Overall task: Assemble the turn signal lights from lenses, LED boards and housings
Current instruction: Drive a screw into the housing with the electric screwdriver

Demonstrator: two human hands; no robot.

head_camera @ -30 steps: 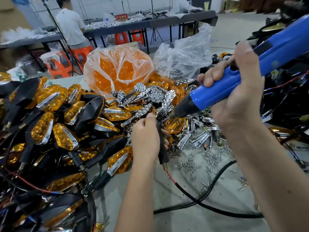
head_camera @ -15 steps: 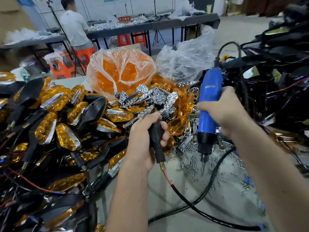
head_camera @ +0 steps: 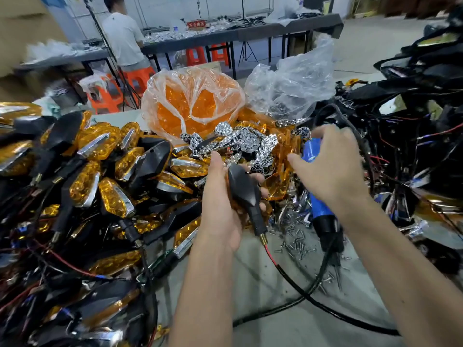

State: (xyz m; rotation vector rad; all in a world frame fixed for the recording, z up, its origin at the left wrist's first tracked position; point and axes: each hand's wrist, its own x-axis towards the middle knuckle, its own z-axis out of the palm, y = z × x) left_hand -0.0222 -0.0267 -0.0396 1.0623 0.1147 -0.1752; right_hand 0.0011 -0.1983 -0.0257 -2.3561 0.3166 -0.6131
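Observation:
My left hand grips a black turn signal housing, back side up, with a brass stud and a red wire hanging from its stem. Beside it on the right, my right hand is blurred, with its fingers spread straight in front of the blue electric screwdriver. The screwdriver stands almost upright, tip down over loose screws. Chrome reflector boards and loose amber lenses lie just beyond both hands.
A heap of assembled amber-and-black lights fills the left. A bag of orange lenses and a clear bag stand behind. Black wired housings pile up on the right. The screwdriver's cable crosses the table. A person sits at a far table.
The right hand swung the screwdriver from level to upright, lowered it to the table and spread its fingers. The left hand turned the housing so its black back shows.

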